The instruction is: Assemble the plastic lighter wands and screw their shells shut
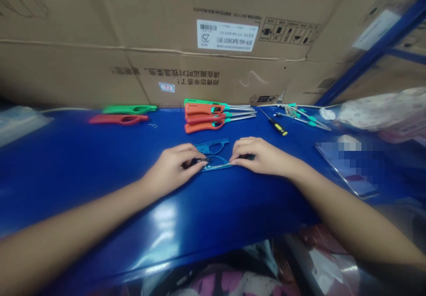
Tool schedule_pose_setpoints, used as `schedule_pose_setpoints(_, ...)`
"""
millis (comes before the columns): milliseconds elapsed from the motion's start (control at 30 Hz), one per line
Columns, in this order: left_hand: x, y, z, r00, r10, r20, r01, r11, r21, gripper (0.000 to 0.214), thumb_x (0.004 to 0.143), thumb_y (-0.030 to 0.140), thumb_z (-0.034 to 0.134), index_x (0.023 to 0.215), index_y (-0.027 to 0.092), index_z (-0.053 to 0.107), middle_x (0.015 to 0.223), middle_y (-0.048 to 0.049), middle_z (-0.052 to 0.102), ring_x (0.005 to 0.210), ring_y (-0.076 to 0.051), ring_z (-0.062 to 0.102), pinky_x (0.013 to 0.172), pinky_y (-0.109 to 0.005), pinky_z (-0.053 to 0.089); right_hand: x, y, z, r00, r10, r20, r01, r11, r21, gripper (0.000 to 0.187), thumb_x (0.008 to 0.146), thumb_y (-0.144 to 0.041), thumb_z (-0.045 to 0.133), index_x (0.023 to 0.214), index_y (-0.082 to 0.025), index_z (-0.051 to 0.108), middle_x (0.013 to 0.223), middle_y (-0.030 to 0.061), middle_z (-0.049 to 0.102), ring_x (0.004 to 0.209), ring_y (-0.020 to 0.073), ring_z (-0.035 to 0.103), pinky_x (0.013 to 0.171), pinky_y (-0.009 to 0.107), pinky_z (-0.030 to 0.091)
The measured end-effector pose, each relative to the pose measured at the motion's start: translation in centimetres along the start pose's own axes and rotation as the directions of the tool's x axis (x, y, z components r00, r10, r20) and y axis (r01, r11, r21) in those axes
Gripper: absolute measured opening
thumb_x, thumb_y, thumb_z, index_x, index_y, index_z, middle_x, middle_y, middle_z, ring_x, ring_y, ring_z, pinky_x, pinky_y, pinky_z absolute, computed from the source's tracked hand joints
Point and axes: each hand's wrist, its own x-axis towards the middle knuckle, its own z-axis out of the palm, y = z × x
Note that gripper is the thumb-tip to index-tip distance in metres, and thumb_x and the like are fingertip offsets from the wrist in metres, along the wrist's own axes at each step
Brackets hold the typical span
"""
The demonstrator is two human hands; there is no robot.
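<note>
A blue lighter casing half [217, 167] with a loop-shaped handle opening lies low over the table, with a thin pale strip or wire along its loop. My left hand [176, 163] pinches its left end, thumb and fingertips together. At the right end, my right hand [258, 155] is closed with its fingertips on the casing's tip; a small dark part shows beneath its fingers. Just behind lies a second blue casing half [213, 146], open side up. The fingers hide the ends of the nearer half.
Several orange and green long-nosed lighters [204, 117] are stacked behind. A green casing [128, 109] and a red casing [118, 119] lie left, near small screws [153, 125]. Rightward are a screwdriver [278, 126], metal lighter tubes [304, 117] and a phone [346, 171]. A cardboard box [133, 12] backs the table.
</note>
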Motion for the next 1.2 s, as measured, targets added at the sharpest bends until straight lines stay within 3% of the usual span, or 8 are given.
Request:
schedule_pose_setpoints(200, 0.1, 0.1, 0.1, 1.0, -0.005, 0.007, 0.005, 1.0, 0.008, 0.012, 0.092, 0.023, 0.068, 0.098, 0.018, 0.077, 0.074, 0.001, 0.063, 0.061, -0.008, 0.054, 0.061, -0.02, 0.043, 0.6, -0.5, 0.9, 0.96, 0.281, -0.002, -0.279, 0.954, 0.108, 0.01, 0.087, -0.02, 0.07, 0.077, -0.016, 0.07, 0.079, 0.0019, 0.066, 0.067, 0.0116, 0.055, 0.063, 0.024, 0.042)
schedule_pose_setpoints(367, 0.2, 0.1, 0.1, 1.0, 0.0, 0.004, 0.0, 1.0, 0.019, 0.013, 0.091, 0.023, 0.068, 0.097, 0.016, 0.077, 0.074, 0.0001, 0.064, 0.06, -0.009, 0.054, 0.06, -0.02, 0.043, 1.0, -0.9, 0.9, 0.934, 0.357, 0.007, -0.355, 0.928, 0.117, 0.012, 0.084, -0.016, 0.07, 0.073, -0.016, 0.067, 0.072, -0.0007, 0.061, 0.06, 0.0095, 0.048, 0.059, 0.022, 0.037)
schedule_pose_setpoints(567, 0.1, 0.3, 0.1, 1.0, 0.026, 0.014, -0.027, 0.999, 0.047, 0.013, 0.093, 0.022, 0.066, 0.099, 0.016, 0.076, 0.079, -0.0015, 0.067, 0.064, -0.01, 0.058, 0.062, -0.02, 0.045, 0.7, -1.6, 1.3, 0.957, 0.283, -0.062, -0.28, 0.959, 0.054, 0.006, 0.085, -0.01, 0.068, 0.082, -0.015, 0.068, 0.079, -0.0011, 0.057, 0.06, 0.0081, 0.047, 0.061, 0.022, 0.039)
schedule_pose_setpoints(700, 0.0, 0.4, 0.2, 0.998, 0.056, 0.007, -0.056, 0.996, 0.072, 0.013, 0.093, 0.021, 0.066, 0.099, 0.015, 0.075, 0.081, -0.0024, 0.069, 0.066, -0.011, 0.061, 0.064, -0.021, 0.047, 0.6, -1.8, 1.9, 0.985, 0.166, -0.057, -0.163, 0.985, 0.049, 0.016, 0.089, -0.006, 0.06, 0.098, -0.015, 0.068, 0.089, 0.0005, 0.057, 0.06, 0.0068, 0.047, 0.063, 0.022, 0.041)
schedule_pose_setpoints(933, -0.3, 0.3, 0.3, 0.997, 0.074, 0.011, -0.075, 0.994, 0.073, 0.014, 0.094, 0.021, 0.064, 0.102, 0.014, 0.074, 0.088, -0.0046, 0.072, 0.073, -0.013, 0.065, 0.069, -0.022, 0.051, 0.5, -0.9, 2.1, 0.989, 0.141, -0.033, -0.138, 0.986, 0.096, 0.011, 0.085, -0.017, 0.074, 0.094, -0.017, 0.068, 0.088, -0.0008, 0.056, 0.059, 0.0065, 0.041, 0.061, 0.022, 0.039)
schedule_pose_setpoints(1200, -0.3, 0.4, 0.4, 0.997, 0.079, -0.013, -0.078, 0.994, 0.077, 0.014, 0.094, 0.019, 0.064, 0.102, 0.014, 0.074, 0.088, -0.0051, 0.072, 0.073, -0.013, 0.066, 0.068, -0.022, 0.053, 0.8, -0.9, 2.4, 0.985, 0.162, -0.061, -0.152, 0.978, 0.14, 0.003, 0.086, -0.018, 0.071, 0.088, -0.016, 0.069, 0.085, -0.0009, 0.057, 0.056, 0.0054, 0.039, 0.057, 0.022, 0.037)
